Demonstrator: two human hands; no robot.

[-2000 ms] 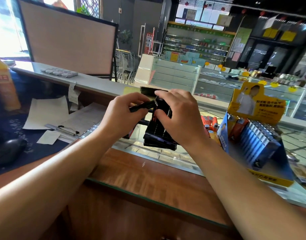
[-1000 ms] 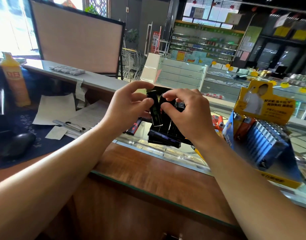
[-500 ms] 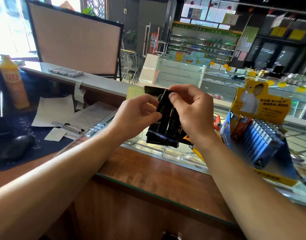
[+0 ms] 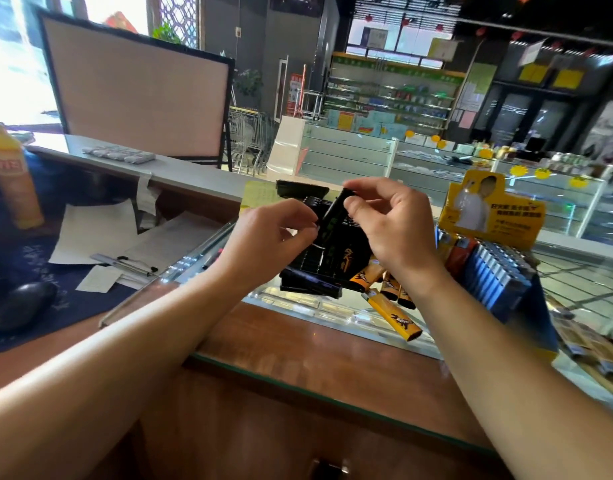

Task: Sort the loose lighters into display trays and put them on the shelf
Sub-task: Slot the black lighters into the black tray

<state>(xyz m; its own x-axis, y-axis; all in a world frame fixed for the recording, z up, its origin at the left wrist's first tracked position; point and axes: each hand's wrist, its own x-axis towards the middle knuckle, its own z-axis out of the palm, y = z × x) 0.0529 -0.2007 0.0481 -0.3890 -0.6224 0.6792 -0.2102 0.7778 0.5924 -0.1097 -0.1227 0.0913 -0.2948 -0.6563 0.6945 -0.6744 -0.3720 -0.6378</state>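
Far left there's a yellow bottle (image 4: 12, 174) with a red label standing at the edge of the counter, and below it a dark computer mouse (image 4: 19, 304) sits on a navy patterned cloth (image 4: 38, 268). Next to that, some loose white papers (image 4: 93, 230) and a pen (image 4: 125, 263) are spread out, with a big framed board (image 4: 138, 95) standing behind them on the grey ledge. Moving toward the middle, the left hand (image 4: 263, 237) is over the glass counter (image 4: 298, 303) with its fingers curled in, thumb and fingertips pinching at the lower end of a black lighter (image 4: 334, 214). The right hand (image 4: 391, 223) has that same lighter pinched near its top between thumb and index finger, the other fingers loosely bent. The lighter is tilted, top leaning right, and held just above a black display tray (image 4: 319, 268) that stands propped on the glass and already has rows of black lighters in it. Can't really tell if the lighter's bottom end touches the tray or not, the fingers cover it. Just right of the tray, a few loose orange lighters (image 4: 391, 311) with a black print lie on the glass, partly under the right wrist. Further right is a blue and yellow display box (image 4: 492, 209) with a row of silver-blue lighters (image 4: 499, 271) packed in it, plus a couple of red and orange ones at its left end.
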